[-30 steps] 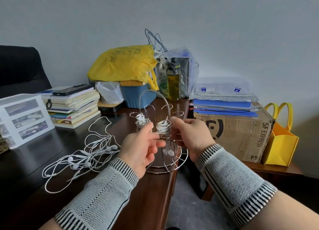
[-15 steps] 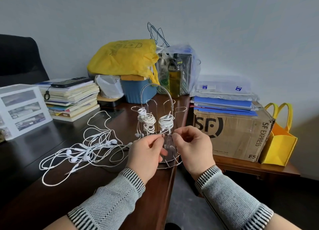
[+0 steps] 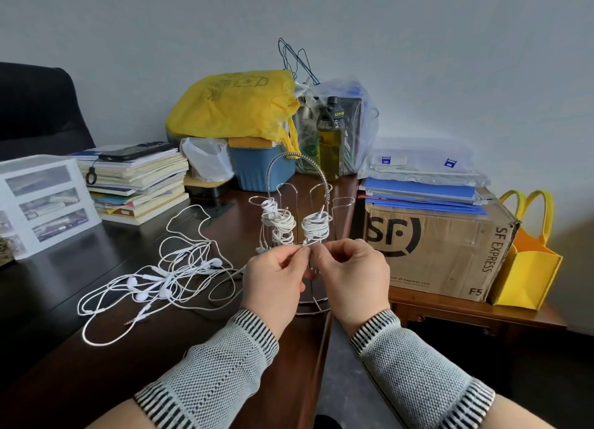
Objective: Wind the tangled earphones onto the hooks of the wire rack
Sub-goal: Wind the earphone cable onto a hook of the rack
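A chrome wire rack (image 3: 299, 174) with an arched handle stands at the right edge of the dark wooden desk (image 3: 96, 364). White earphone cords are wound on hooks: a left bundle (image 3: 279, 224) and a right bundle (image 3: 316, 227). My left hand (image 3: 273, 277) and my right hand (image 3: 350, 274) meet in front of the rack, both pinching the loose end of the cord hanging from the right bundle. A tangled heap of white earphones (image 3: 160, 277) lies on the desk to the left, with a cord running toward my left hand.
Stacked books (image 3: 138, 184) with a phone on top and a white drawer box (image 3: 45, 200) sit at the left. A yellow bag (image 3: 234, 107), blue tub (image 3: 263, 171) and bottle (image 3: 331, 139) stand behind. An SF cardboard box (image 3: 443, 245) and yellow tote (image 3: 527, 268) are on the right.
Both hands dropped from the top of the right hook to below its bundle, and more cord now sits wound there. The view also shifted closer.
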A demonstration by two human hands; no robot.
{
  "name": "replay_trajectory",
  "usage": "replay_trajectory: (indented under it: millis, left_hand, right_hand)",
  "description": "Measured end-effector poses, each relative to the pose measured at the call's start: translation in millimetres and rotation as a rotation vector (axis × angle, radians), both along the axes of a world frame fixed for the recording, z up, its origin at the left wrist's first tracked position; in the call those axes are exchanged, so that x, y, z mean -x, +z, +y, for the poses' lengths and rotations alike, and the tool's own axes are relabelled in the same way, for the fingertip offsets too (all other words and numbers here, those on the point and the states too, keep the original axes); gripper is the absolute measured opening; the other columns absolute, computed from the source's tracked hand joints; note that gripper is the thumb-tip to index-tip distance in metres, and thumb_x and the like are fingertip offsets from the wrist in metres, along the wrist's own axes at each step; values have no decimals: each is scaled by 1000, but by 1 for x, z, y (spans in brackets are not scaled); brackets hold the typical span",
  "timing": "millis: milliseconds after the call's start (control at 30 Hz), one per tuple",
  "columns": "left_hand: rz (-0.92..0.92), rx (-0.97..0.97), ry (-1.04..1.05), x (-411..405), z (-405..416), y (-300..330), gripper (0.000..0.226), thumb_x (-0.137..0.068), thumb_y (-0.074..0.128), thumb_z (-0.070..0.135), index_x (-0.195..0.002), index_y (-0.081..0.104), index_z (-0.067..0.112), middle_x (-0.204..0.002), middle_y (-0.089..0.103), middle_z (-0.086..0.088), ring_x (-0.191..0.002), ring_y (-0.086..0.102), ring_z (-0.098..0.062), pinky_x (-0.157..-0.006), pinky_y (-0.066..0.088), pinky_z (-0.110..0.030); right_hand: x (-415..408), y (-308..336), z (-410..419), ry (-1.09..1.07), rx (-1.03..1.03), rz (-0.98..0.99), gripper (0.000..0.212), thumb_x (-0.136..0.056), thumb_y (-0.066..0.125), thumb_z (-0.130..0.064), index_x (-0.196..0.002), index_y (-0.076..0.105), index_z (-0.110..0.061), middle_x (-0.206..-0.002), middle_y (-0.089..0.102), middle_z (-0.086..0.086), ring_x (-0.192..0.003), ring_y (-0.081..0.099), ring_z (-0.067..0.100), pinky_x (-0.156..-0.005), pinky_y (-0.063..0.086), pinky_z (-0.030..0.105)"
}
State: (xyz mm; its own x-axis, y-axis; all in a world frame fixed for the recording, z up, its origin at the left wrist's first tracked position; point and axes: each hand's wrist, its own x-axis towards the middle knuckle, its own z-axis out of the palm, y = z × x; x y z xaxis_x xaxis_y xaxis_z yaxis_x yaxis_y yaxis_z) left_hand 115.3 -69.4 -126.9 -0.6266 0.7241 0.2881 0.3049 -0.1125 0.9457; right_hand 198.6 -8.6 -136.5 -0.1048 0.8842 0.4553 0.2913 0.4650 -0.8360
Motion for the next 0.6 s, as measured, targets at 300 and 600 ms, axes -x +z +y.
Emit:
replay_trajectory:
  millis: [300, 600]
  left_hand:
    - [2, 11, 13, 2, 5, -2, 23, -90, 65, 21, -69, 72, 18, -48, 59, 8, -42, 45, -1, -47, 43, -16]
    - [27, 20, 24, 5, 6, -5, 12, -90, 65, 21, -81, 73, 17, -52, 63, 6, -44, 52, 2, -50, 44, -12]
  right_hand:
    - [-1, -11, 1, -63, -227, -111, 18, -80, 73, -30, -68, 67, -19, -66, 49, -11, -57, 47, 0, -50, 30, 8]
    - [-7, -19, 5, -45, -276, -112, 15, -78, 74, -26, -67, 65, -21, -65, 47, -14, -56, 46, -1, -50, 31, 7]
